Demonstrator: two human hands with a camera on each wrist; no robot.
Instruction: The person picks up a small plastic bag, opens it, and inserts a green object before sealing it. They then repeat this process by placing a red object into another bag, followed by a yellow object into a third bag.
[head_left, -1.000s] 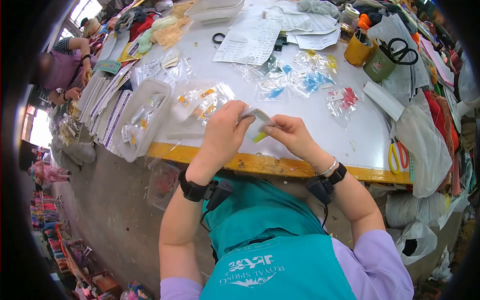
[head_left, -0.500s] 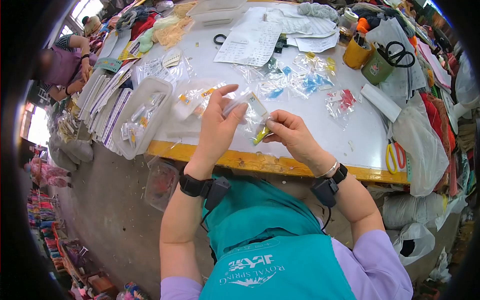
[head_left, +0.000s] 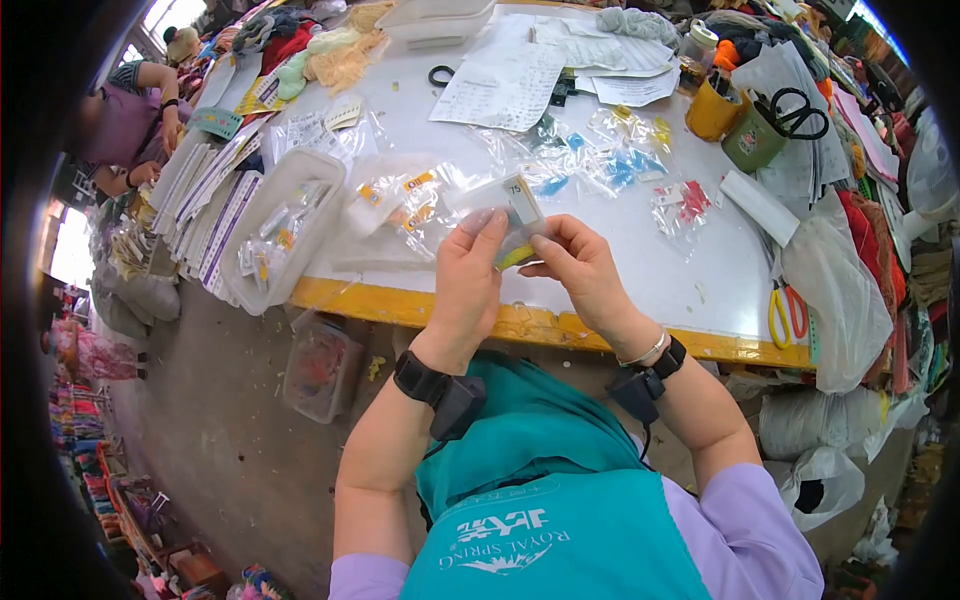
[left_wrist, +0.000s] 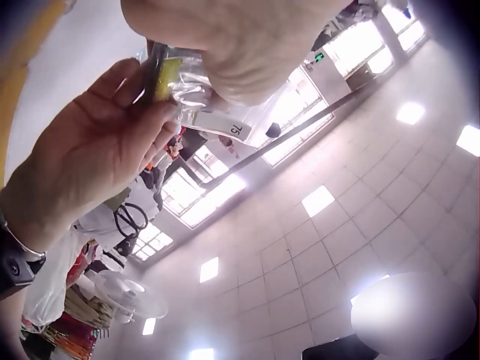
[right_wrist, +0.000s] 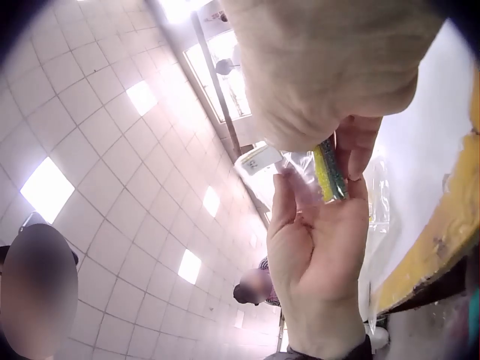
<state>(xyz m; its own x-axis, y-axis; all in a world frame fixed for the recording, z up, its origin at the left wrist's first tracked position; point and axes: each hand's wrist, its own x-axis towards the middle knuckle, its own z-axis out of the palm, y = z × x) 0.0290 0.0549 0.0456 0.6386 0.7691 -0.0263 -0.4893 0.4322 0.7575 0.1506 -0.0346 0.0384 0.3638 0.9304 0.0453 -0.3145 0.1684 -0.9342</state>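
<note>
Between both hands, over the table's front edge, is a small clear plastic bag (head_left: 522, 203) with a card marked 75 and yellow material (head_left: 516, 256) at its lower end. My left hand (head_left: 468, 275) pinches the bag's left side with the thumb on top. On the other side my right hand (head_left: 585, 270) pinches the lower right corner between thumb and fingers. The right wrist view shows the yellow strip (right_wrist: 322, 174) beside a dark green one (right_wrist: 334, 171). In the left wrist view the card (left_wrist: 219, 124) sticks out past the hands.
Bags with orange labels (head_left: 418, 181) lie left of the hands, beside a clear bin (head_left: 262, 296). Bags with blue pieces (head_left: 620, 165) and red pieces (head_left: 692, 200) lie beyond and right. Scissors (head_left: 780, 318) sit at the right edge; another person (head_left: 125, 130) is at far left.
The left hand, raised with fingers lifted half a second ago, has come down onto the bag. The bag now lies flatter, its card facing up. The right hand has kept its pinch.
</note>
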